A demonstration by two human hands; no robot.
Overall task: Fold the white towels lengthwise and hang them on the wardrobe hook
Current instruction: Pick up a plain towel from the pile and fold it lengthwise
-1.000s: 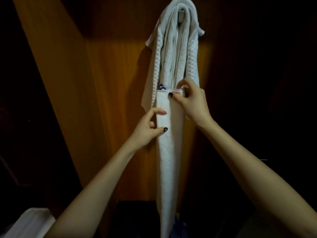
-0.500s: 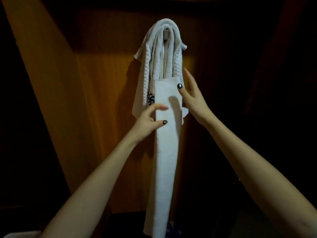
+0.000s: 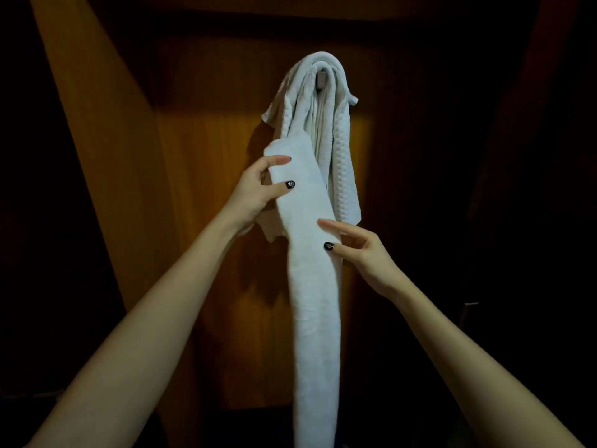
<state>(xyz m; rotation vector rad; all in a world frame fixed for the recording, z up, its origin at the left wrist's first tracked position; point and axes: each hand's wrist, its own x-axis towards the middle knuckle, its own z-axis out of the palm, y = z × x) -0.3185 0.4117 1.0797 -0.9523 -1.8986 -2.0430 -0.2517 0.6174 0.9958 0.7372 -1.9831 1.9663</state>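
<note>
A long white towel [image 3: 315, 312], folded lengthwise into a narrow strip, hangs down in front of the wardrobe's back panel. My left hand [image 3: 258, 189] grips its upper end, thumb in front and fingers round the top edge. My right hand [image 3: 358, 250] pinches the strip's right edge lower down, thumb on the front face. Above, several white towels [image 3: 326, 101], one with a waffle weave, drape over the metal hook [image 3: 321, 79]. The held strip's top end lies below the hook, over the hanging towels.
The orange-brown wooden back panel [image 3: 210, 221] is lit in the middle; the wardrobe's side walls and floor are dark. A small metal fitting [image 3: 468, 307] shows dimly at the right.
My left hand rose to the strip's top end and took hold there. My right hand dropped from the top edge to the strip's right side lower down. The view tilted up slightly.
</note>
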